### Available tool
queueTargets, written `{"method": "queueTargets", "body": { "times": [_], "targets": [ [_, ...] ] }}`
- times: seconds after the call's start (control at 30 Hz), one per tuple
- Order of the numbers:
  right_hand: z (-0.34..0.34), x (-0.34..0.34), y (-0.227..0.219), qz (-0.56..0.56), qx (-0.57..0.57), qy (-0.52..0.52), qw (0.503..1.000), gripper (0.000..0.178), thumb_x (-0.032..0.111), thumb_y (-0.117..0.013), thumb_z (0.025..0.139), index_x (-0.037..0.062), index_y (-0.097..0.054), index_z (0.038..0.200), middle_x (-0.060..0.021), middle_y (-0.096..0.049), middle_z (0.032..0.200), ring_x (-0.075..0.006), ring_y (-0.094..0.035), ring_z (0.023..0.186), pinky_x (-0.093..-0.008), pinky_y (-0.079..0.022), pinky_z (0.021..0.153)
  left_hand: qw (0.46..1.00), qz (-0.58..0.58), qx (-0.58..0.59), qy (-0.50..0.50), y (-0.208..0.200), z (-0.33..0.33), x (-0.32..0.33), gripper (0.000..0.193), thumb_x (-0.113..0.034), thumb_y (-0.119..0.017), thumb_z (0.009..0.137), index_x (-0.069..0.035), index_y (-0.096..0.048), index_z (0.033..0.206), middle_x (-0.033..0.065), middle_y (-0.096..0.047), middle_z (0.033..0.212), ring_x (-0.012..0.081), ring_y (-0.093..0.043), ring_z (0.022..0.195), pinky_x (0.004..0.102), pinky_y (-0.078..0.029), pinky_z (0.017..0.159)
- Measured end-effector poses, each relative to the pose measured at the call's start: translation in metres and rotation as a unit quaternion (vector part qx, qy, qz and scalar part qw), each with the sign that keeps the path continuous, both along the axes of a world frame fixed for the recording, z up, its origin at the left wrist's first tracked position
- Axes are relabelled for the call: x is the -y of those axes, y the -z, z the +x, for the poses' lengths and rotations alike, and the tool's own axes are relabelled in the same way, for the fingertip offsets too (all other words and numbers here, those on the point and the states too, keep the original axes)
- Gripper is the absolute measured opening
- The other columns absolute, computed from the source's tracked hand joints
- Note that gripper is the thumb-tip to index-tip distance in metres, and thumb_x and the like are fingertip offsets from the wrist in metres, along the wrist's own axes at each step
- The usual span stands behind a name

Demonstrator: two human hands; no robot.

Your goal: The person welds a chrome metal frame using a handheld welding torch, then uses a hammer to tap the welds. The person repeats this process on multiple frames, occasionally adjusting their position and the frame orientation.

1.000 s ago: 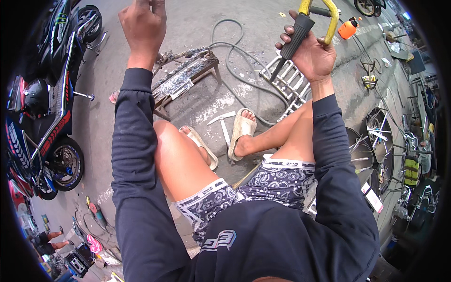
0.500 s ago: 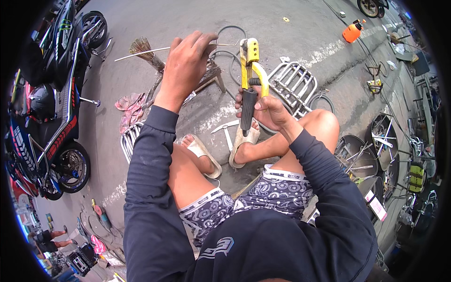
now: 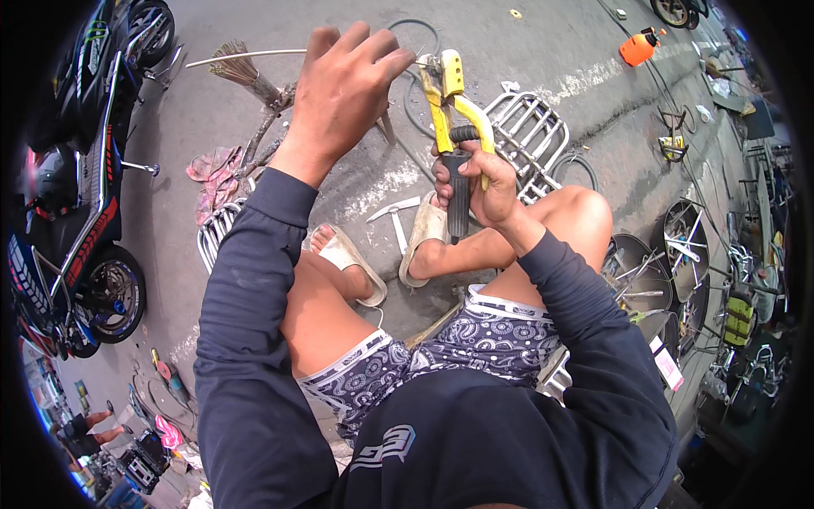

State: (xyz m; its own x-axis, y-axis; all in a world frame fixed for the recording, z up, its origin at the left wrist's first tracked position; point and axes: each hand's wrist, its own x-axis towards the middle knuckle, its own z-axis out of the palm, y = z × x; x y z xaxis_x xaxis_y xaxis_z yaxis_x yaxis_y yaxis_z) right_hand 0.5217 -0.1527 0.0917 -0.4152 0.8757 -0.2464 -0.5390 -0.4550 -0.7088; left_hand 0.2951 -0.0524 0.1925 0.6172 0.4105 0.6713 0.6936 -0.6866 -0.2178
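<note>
My left hand (image 3: 343,93) is raised in front of me, its fingers closed on a thin welding rod (image 3: 246,57) that points left. The rod's right end is at the jaws of a welding electrode holder (image 3: 459,199), yellow with a black grip and a spring. My right hand (image 3: 493,188) is wrapped round that grip and the yellow lever, holding the tool upright. The jaws stand apart; whether the rod's end lies between them I cannot tell. Below them, a hammer (image 3: 397,222) lies on the ground by my sandaled feet.
Shiny tube racks (image 3: 530,140) lie beyond my right knee. A twig brush (image 3: 236,69) and a pink rag (image 3: 216,174) are at the left, near a parked motorcycle (image 3: 85,246). Round pans of metal parts (image 3: 636,271) stand to the right; an orange sprayer (image 3: 638,48) is farther off.
The holder's jaws have parted, and the rod's right end has come up against them. My left hand has moved slightly up and is more spread over the rod.
</note>
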Motion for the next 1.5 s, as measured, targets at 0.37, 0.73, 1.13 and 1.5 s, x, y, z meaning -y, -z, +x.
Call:
{"method": "queueTargets", "body": {
  "times": [0.37, 0.73, 1.13, 1.5],
  "targets": [
    [-0.002, 0.004, -0.007, 0.006, 0.06, 0.008, 0.998, 0.047, 0.016, -0.05, 0.083, -0.0055, -0.055, 0.124, -0.0114, -0.058, 0.091, -0.0219, -0.057, 0.075, -0.0396, -0.052, 0.073, 0.998, -0.017, -0.064, -0.02, 0.004, 0.01, 0.005, 0.035, -0.004, -0.073, 0.078, -0.021, -0.075, 0.109, -0.0083, -0.067, 0.103, 0.0139, -0.06, 0.103, 0.0357, -0.035, 0.096],
    [0.0, 0.005, -0.01, -0.017, 0.044, 0.011, 0.999, 0.045, 0.018, -0.053, 0.084, -0.0034, -0.057, 0.123, -0.0109, -0.061, 0.09, -0.0207, -0.059, 0.074, -0.0376, -0.053, 0.069, 0.998, -0.018, -0.059, -0.015, 0.004, 0.013, 0.005, 0.03, -0.005, -0.07, 0.078, -0.019, -0.074, 0.104, -0.0043, -0.067, 0.105, 0.0157, -0.062, 0.108, 0.0385, -0.039, 0.094],
    [0.002, 0.005, -0.01, -0.044, 0.082, 0.025, 0.995, 0.039, 0.017, -0.056, 0.086, -0.0016, -0.058, 0.12, -0.0116, -0.063, 0.095, -0.0214, -0.063, 0.078, -0.0389, -0.054, 0.074, 0.997, -0.019, -0.074, -0.015, 0.007, 0.015, 0.001, 0.028, -0.008, -0.073, 0.084, -0.022, -0.074, 0.108, -0.0078, -0.067, 0.103, 0.0137, -0.061, 0.102, 0.0356, -0.037, 0.092],
    [0.035, -0.02, 0.019, -0.072, 0.183, 0.002, 0.98, 0.026, 0.027, -0.067, 0.089, 0.0047, -0.063, 0.103, -0.0041, -0.065, 0.095, -0.0128, -0.065, 0.083, -0.0306, -0.055, 0.072, 0.97, -0.13, -0.125, -0.165, 0.001, -0.065, -0.035, 0.025, -0.036, -0.06, 0.103, -0.02, -0.077, 0.113, 0.0005, -0.07, 0.102, 0.0225, -0.065, 0.097, 0.039, -0.041, 0.089]
  ]
}}
